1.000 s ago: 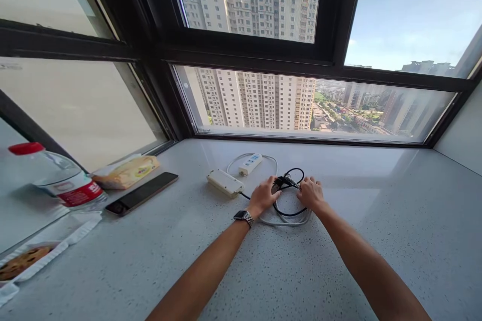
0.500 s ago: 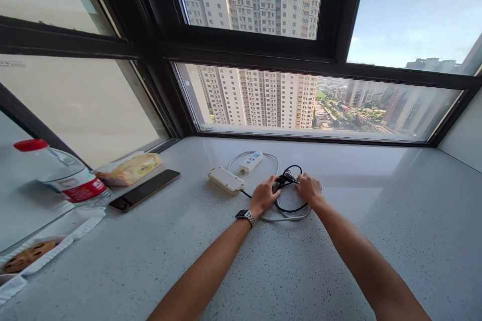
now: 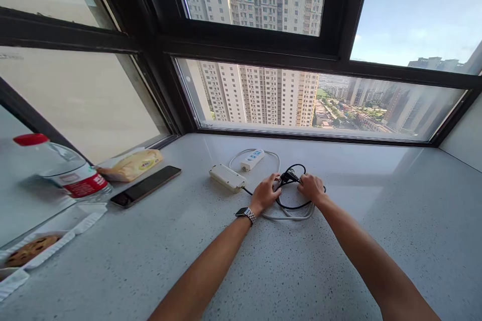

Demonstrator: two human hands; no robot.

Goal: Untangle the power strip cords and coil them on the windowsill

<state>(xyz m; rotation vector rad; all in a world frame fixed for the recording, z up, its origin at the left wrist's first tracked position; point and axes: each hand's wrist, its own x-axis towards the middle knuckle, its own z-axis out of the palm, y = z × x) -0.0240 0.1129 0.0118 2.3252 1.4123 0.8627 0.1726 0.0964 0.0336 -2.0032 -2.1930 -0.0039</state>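
Very little differs from a second ago. Both hands stay at the looped black cable point(image 3: 297, 204) on the pale speckled tabletop point(image 3: 263, 271), but they sit slightly farther from the person than before, beside the white looped cord point(image 3: 286, 215). The left hand point(image 3: 264, 193) now has its fingers closer to the black plug end point(image 3: 286, 177), and the right hand point(image 3: 311, 188) has edged a little to the right along the loop. The black loop's far arc rises a bit rounder behind the plug. The camera has tilted down, so the window frame and everything on the tabletop sit higher in view.
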